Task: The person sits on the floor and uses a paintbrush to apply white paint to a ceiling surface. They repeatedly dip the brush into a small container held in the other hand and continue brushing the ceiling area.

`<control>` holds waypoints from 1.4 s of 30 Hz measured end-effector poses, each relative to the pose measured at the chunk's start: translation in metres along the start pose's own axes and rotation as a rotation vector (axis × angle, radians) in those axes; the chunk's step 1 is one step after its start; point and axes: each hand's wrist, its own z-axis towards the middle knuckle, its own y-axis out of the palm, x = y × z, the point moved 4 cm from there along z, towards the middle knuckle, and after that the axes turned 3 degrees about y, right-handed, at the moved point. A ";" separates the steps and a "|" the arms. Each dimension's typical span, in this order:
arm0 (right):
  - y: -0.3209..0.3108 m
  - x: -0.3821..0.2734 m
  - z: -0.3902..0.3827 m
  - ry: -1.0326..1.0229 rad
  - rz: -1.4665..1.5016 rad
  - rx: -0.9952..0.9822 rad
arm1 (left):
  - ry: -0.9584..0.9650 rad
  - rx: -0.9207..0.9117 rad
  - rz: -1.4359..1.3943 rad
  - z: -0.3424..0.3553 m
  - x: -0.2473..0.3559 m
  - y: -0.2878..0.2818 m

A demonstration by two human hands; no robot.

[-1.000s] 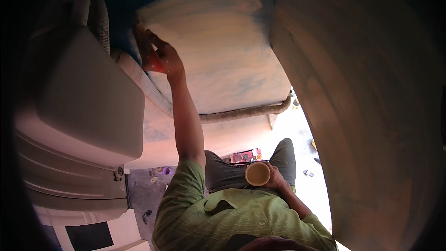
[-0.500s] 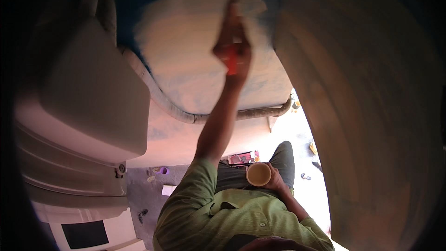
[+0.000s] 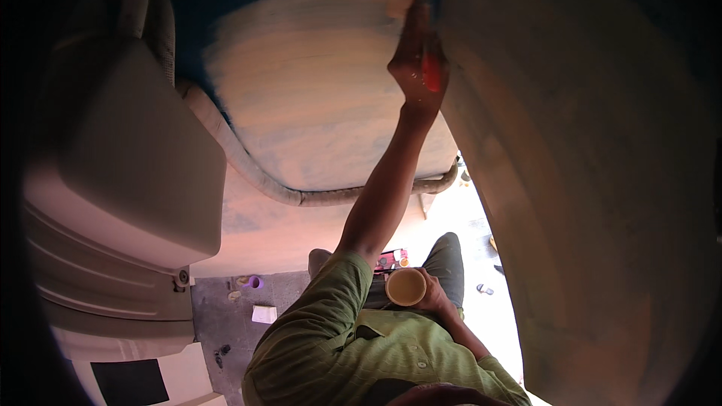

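Observation:
Raised toward the top of the view, my left hand (image 3: 420, 68) is closed around a paintbrush (image 3: 431, 73) with a red handle. Its head is blurred against the upper right of a panel (image 3: 301, 83). Pale cream paint covers much of that panel, with dark blue showing along its top and left. Low in front of my body, my right hand (image 3: 435, 295) grips a round cup (image 3: 406, 287) by its side. The cup's inside looks pale cream; I cannot make out how full it is.
A curved tube-like trim (image 3: 263, 182) edges the panel's bottom. A large brownish panel (image 3: 571, 203) stands close on the right, a bulky pale moulded piece (image 3: 143, 150) on the left. On the floor below are a purple cup (image 3: 256, 283), a white box (image 3: 264, 314) and a pink tray (image 3: 389, 259).
My left hand has moved to the right across the panel with the paintbrush, near its upper right edge. My right hand still holds the cup. The whole view has shifted slightly.

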 end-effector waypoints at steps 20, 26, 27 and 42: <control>0.007 0.014 -0.003 0.011 0.026 -0.012 | -0.033 -0.082 -0.051 -0.010 0.018 0.002; -0.001 0.006 -0.002 -0.008 0.024 0.036 | 0.033 0.141 0.015 0.007 0.016 -0.034; 0.001 0.006 -0.001 -0.004 0.042 0.022 | 0.096 0.170 0.055 0.008 0.012 -0.037; 0.002 0.006 -0.002 -0.017 -0.027 0.027 | 0.145 0.186 0.045 0.017 0.023 -0.062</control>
